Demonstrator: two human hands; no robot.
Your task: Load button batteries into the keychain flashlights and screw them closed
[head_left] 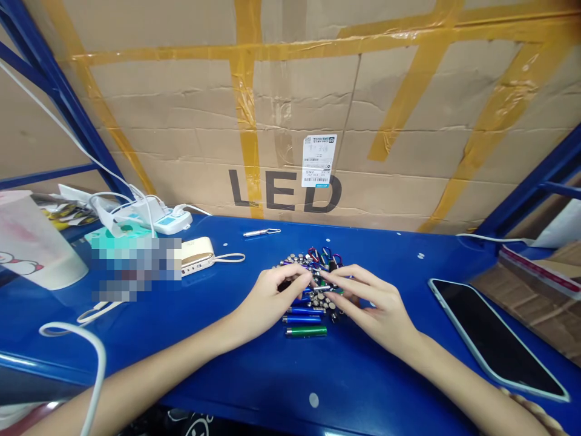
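Both my hands meet over a pile of small round silver pieces [320, 300] on the blue table. My left hand [282, 290] has its thumb and fingers pinched together at the pile's left side; what is between them is too small to name. On the right, my right hand [370, 300] has its thumb and fingertips around a small silver piece [322, 289]. Just in front of the pile lie blue tubes [305, 320] and a green tube [306, 331], side by side. Behind the fingers are small clips with coloured loops [324, 257].
A phone [494, 333] lies at the right beside brown cardboard [540, 303]. To the left are a cup [40, 248], a power bank [197, 254], a power strip [170, 221] and white cables. A silver keychain piece [256, 233] lies near the large LED carton [181, 133].
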